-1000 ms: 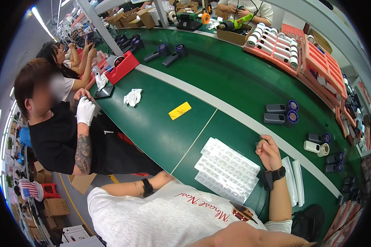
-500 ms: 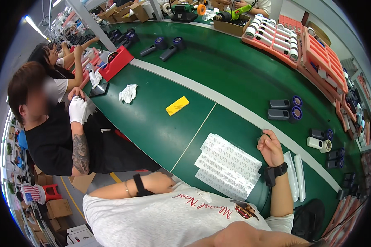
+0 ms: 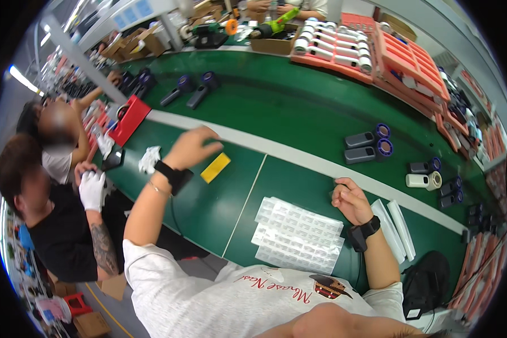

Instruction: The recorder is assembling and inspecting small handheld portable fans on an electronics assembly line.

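Observation:
My left hand reaches over the green table, fingers stretched out and nothing visible in them. It is beside a small yellow packet and a crumpled white glove. My right hand rests palm up at the far right corner of the overlapping white label sheets, its fingers curled. A faint see-through edge shows at its fingertips, too small to name. Two rolled white sheets lie right of that forearm. Dark straps with small boxes are on both my wrists.
Grey hair-dryer-like devices with purple rings lie beyond the pale strip. A white one lies at right. Orange trays hold white tubular parts. A red holder stands at left, near a co-worker's gloved hand. A black bag is at lower right.
My left hand has risen from beside my body and moved forward over the table near the yellow packet, its fingers now stretched out. My right hand stays by the sheets. The view has shifted.

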